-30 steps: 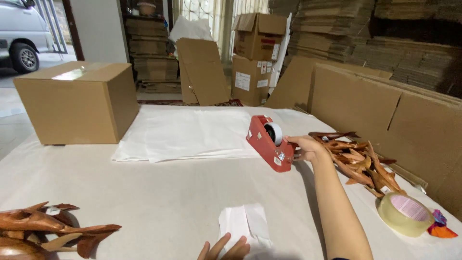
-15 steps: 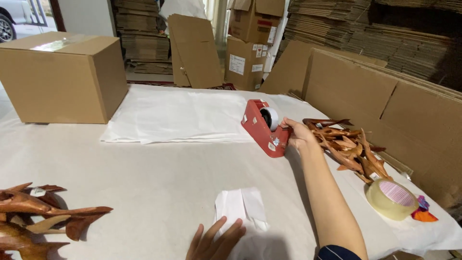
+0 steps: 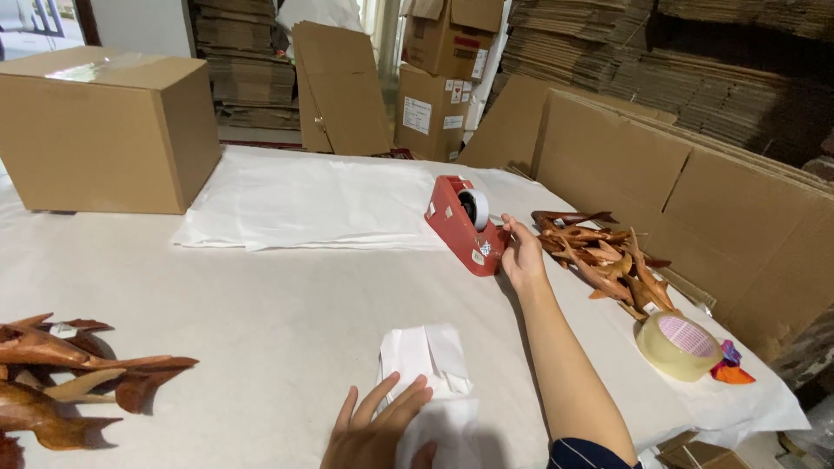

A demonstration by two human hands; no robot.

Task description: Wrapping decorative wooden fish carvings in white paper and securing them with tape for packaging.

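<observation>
Across the paper-covered table (image 3: 261, 304), matte and faintly creased, a big closed cardboard box (image 3: 109, 130) sits far left beside a stack of thin white sheets (image 3: 313, 204). Nearer, carved wooden figures (image 3: 608, 256), glossy brown and spiky, lie at my right. My right hand (image 3: 524, 254) reaches the red tape dispenser (image 3: 460, 226), fingers loosely apart at its cutting end, seemingly drawing a strip. My left hand (image 3: 378, 430) lies flat, fingers spread, pinning a small white paper-wrapped bundle (image 3: 426, 365). Taping it calls for a clean tear.
</observation>
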